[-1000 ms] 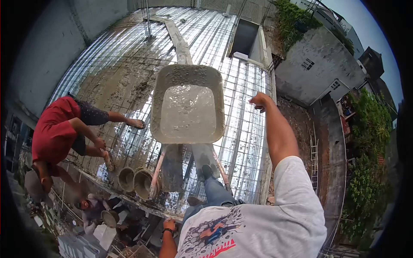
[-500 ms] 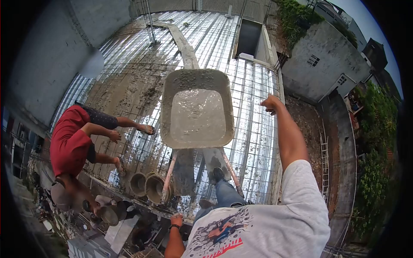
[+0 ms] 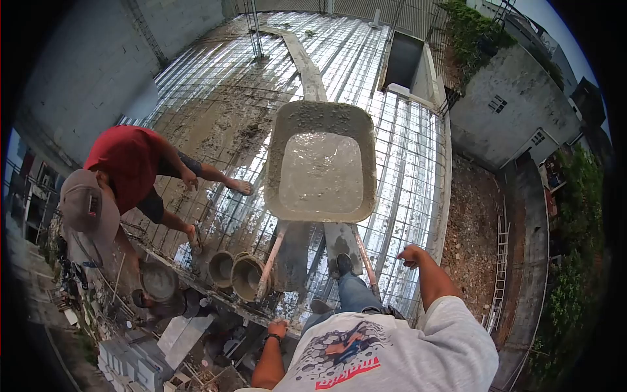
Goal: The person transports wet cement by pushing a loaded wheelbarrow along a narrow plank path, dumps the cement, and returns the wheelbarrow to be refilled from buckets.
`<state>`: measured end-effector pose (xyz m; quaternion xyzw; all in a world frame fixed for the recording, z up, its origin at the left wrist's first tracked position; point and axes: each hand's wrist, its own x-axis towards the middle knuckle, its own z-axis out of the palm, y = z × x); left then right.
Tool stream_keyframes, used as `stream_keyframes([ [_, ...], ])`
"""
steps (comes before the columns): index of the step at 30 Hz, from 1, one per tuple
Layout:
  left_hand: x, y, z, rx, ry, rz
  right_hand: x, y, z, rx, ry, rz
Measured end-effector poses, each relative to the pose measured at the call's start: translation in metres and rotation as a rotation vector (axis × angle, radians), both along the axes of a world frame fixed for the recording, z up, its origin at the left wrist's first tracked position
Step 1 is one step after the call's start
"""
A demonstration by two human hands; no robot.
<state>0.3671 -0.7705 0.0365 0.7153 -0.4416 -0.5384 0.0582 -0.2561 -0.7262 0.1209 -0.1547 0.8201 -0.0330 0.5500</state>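
Note:
A wheelbarrow tray [image 3: 322, 173] holding wet grey mix stands in front of me, its two pinkish handles [image 3: 271, 262] pointing back at me. My left hand [image 3: 278, 328], with a dark band at the wrist, is closed low beside my body near the slab edge; what it holds, if anything, is hidden. My right hand [image 3: 411, 255] is off the handles, right of the wheelbarrow, with its fingers curled and some loosely apart, holding nothing visible. Two round buckets [image 3: 249, 277] sit left of the left handle.
A co-worker in a red shirt [image 3: 127, 163] bends at the left edge, a bucket [image 3: 159, 281] below their arm. Another person is lower down. Steel mesh over metal decking [image 3: 405, 189] surrounds a plank path [image 3: 304, 65]. An opening [image 3: 403, 60] lies ahead right; a drop with a ladder [image 3: 499, 274] is right.
My right hand has come down and back toward my body. The co-worker in red has turned and leaned over the edge, where a bucket is now below their arm. The view has shifted left.

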Motion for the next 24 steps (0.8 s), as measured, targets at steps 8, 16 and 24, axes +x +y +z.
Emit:
stream_keyframes([
  [8,0.021,-0.019,-0.07,0.032,0.095,0.077,0.068,0.054,-0.063,0.003,-0.14,-0.049],
  [16,-0.003,-0.014,-0.041,0.051,0.146,0.095,0.116,0.039,-0.033,-0.113,-0.108,0.003],
  [24,0.01,0.026,-0.013,0.048,0.071,0.096,0.135,0.013,-0.072,-0.237,-0.067,0.303],
])
